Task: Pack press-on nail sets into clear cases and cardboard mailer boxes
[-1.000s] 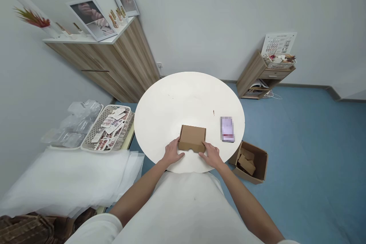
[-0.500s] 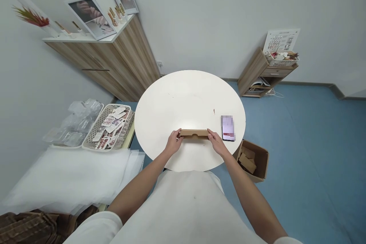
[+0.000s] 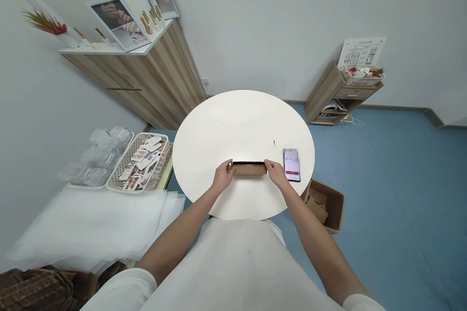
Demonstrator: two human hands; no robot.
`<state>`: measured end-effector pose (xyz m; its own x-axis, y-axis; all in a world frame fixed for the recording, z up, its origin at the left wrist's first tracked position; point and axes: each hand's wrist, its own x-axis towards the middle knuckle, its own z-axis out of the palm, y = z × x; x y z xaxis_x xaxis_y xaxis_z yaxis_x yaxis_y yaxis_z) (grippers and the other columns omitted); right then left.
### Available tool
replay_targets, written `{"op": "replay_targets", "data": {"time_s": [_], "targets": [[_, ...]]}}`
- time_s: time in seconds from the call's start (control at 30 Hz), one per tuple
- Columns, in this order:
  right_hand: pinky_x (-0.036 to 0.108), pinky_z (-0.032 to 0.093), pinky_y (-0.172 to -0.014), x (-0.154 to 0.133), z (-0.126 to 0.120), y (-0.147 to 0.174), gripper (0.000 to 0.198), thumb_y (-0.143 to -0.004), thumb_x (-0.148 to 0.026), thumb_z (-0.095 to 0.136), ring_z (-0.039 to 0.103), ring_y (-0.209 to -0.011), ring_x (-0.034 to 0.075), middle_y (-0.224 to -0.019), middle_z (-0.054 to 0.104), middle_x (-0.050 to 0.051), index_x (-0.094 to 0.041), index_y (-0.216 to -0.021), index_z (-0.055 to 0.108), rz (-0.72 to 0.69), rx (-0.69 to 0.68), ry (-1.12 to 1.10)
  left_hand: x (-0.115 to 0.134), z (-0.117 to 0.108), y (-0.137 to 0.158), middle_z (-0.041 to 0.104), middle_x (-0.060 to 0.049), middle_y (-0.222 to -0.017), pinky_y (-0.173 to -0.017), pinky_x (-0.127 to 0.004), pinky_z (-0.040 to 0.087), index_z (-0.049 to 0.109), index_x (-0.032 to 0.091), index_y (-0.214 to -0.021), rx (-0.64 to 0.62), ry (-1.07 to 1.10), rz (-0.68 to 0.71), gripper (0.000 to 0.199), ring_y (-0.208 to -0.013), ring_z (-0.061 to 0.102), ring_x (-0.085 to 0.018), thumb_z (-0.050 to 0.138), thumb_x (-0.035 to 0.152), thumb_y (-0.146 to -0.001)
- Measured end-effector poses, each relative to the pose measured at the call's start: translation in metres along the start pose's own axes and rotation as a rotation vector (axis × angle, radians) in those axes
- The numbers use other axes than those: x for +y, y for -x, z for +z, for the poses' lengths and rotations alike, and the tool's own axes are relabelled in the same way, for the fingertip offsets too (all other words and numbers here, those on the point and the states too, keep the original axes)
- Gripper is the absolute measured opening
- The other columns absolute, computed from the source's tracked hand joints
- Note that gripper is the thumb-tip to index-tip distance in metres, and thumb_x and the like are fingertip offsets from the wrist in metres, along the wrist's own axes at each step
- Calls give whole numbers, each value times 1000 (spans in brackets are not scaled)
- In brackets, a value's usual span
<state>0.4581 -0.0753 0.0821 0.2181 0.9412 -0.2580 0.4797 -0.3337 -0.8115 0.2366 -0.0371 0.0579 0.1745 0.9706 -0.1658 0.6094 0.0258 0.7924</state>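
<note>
Between my two hands is a small, flat brown cardboard box [image 3: 250,169], held by its short ends over the near half of the white round table [image 3: 241,126]. A narrow dark strip runs along its far upper edge. My left hand [image 3: 223,175] grips the left end, fingers closed around it. On the right end, my right hand [image 3: 276,173] has the same kind of grip. A smartphone [image 3: 292,165] with a lit, partly blurred screen lies just right of my right hand.
An open carton [image 3: 333,204] with cardboard pieces stands on the floor at the table's right. To the left are a white basket [image 3: 166,158] of printed cards, clear plastic packs [image 3: 105,153] and translucent white sheets [image 3: 98,223]. Wooden cabinets [image 3: 171,73] stand behind.
The box has been tilted in my hands: the notched edge that faced me no longer shows, and a dark strip now appears along its far side. Both hands still hold its ends.
</note>
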Motion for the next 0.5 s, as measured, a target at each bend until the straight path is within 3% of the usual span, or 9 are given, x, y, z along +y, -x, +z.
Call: {"op": "replay_targets", "data": {"time_s": [0.1,0.23,0.3,0.4,0.5], "targets": [[24,31,-52,2,0,-1,50,-79,-58,27,40,-57,13,-57,47,-1,-19,-61,53,-3,-33,-19,1,-1,0,53,-1,-81,-70,-26,44,47,20,-117,-17,48,-30,41,-68,50,-12,46,28,-77],[27,39,-63,10,-3,-1,45,-76,-55,38,51,-76,17,-81,60,4,-20,-91,61,-14,-47,-96,4,-5,2,56,-3,-88,-70,-28,44,49,21,-117,-25,90,-40,47,-72,52,-13,52,40,-74],[28,41,-66,14,-5,-2,46,-75,-54,41,52,-80,17,-88,60,5,-21,-101,59,1,-64,-127,7,-8,3,57,-5,-94,-72,-29,44,53,21,-112,-27,165,-66,45,-78,53,-15,46,47,-76],[29,41,-66,18,-6,-6,47,-75,-54,38,52,-76,16,-87,60,4,-22,-102,59,13,-107,-156,9,-11,0,59,-7,-98,-70,-30,45,59,20,-100,-32,272,-169,46,-81,55,-17,34,53,-80],[29,41,-66,22,-2,-12,45,-74,-55,38,51,-74,16,-85,59,3,-22,-94,61,28,-119,-169,8,-11,-5,60,-7,-99,-66,-29,45,60,20,-95,-73,281,-252,45,-80,56,-18,37,55,-78]]}}
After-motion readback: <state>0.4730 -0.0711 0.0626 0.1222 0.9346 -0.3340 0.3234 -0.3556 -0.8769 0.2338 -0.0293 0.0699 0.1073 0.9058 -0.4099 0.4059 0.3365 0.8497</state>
